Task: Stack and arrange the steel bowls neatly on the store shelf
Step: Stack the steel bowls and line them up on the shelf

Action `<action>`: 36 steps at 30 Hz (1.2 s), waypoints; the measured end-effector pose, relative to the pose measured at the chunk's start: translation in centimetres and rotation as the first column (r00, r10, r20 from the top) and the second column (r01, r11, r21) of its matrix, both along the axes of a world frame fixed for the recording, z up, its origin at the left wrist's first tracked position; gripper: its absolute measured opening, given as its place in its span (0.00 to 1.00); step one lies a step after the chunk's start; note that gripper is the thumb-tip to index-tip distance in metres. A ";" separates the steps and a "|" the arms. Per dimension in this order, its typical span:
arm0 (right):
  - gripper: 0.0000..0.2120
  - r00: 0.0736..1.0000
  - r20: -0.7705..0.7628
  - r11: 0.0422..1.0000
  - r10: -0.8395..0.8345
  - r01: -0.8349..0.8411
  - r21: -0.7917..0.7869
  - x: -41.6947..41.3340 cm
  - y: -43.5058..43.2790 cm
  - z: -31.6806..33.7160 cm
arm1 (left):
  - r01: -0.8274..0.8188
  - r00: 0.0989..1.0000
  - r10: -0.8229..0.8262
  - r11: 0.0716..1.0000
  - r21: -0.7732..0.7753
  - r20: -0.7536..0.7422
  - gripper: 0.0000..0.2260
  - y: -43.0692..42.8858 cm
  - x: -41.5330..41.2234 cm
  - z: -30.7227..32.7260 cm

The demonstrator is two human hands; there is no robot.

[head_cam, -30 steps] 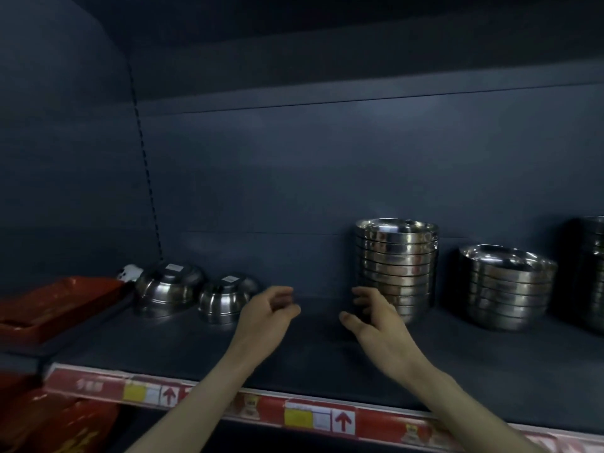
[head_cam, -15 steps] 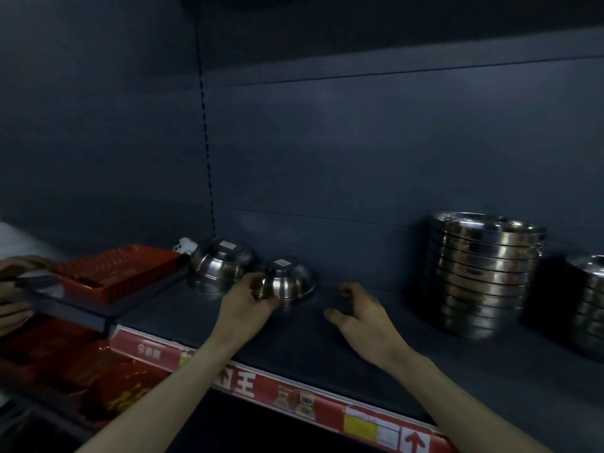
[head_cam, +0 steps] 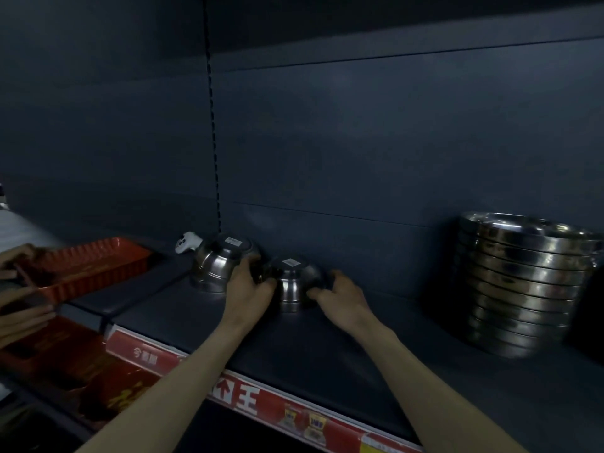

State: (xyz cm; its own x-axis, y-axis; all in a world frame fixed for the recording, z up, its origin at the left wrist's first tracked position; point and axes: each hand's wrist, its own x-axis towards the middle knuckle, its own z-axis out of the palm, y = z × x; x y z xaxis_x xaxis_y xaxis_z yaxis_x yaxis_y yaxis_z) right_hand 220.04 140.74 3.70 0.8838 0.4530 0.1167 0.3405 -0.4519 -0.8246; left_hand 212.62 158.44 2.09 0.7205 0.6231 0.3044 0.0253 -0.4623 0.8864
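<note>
A small steel bowl stack (head_cam: 292,282) stands upside down on the dark shelf (head_cam: 327,354), a white label on its base. My left hand (head_cam: 250,289) grips its left side and my right hand (head_cam: 340,294) grips its right side. A larger upside-down steel bowl stack (head_cam: 222,263) sits just to the left, touching my left hand's fingers. A tall stack of wide steel bowls (head_cam: 523,282) stands upright at the right.
A white controller (head_cam: 186,242) lies behind the larger bowl. A red tray (head_cam: 88,266) sits on the neighbouring shelf at the left, where another person's hands (head_cam: 19,289) are. Red price strips (head_cam: 261,400) line the shelf's front edge.
My view has swung left. Both hands moved left and forward from the bare shelf onto the small upside-down bowl stack, the left hand first, then the right.
</note>
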 end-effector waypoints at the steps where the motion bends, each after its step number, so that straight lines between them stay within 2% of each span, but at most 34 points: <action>1: 0.27 1.000 0.007 1.000 -0.005 0.005 0.004 0.1 0.3 -0.3 | -0.003 1.000 0.003 1.000 0.003 0.000 0.24 0.2 0.2 -0.4; 9: 0.27 0.997 0.075 0.999 0.009 -0.005 -0.045 1.0 0.6 -2.5 | 0.000 1.000 -0.002 0.998 -0.064 -0.024 0.24 0.8 0.8 -1.2; 15: 0.32 0.996 0.092 0.990 0.019 -0.007 -0.138 1.2 1.1 -3.2 | 0.063 0.990 -0.068 0.997 -0.043 -0.123 0.31 0.8 1.0 -1.3; 19: 0.27 0.994 0.103 0.984 0.030 -0.011 -0.180 1.1 1.4 -3.3 | 0.077 0.983 -0.077 0.997 -0.009 -0.167 0.36 1.2 1.1 -1.2; 23: 0.31 0.991 0.128 0.980 0.042 -0.016 -0.196 1.3 1.5 -3.6 | 0.094 0.983 -0.093 0.996 0.001 -0.161 0.33 2.4 1.9 -1.9; 26: 0.36 0.991 0.126 0.977 0.034 -0.007 -0.212 1.7 1.6 -3.8 | 0.105 0.974 -0.108 0.994 -0.024 -0.201 0.37 5.0 3.9 -4.2; 28: 0.37 0.992 0.120 0.980 0.029 -0.005 -0.201 1.7 1.6 -3.9 | 0.104 0.972 -0.107 0.994 -0.025 -0.209 0.38 6.6 5.2 -5.8; 32: 0.31 0.986 0.166 0.993 0.019 0.001 -0.122 1.7 1.5 -3.7 | 0.112 0.982 -0.112 0.994 -0.004 -0.153 0.35 2.5 1.7 -2.1; 36: 0.34 0.987 0.161 1.000 0.004 -0.002 -0.016 1.5 1.6 -3.5 | 0.156 0.986 -0.157 0.987 -0.027 -0.050 0.33 0.7 0.3 -1.0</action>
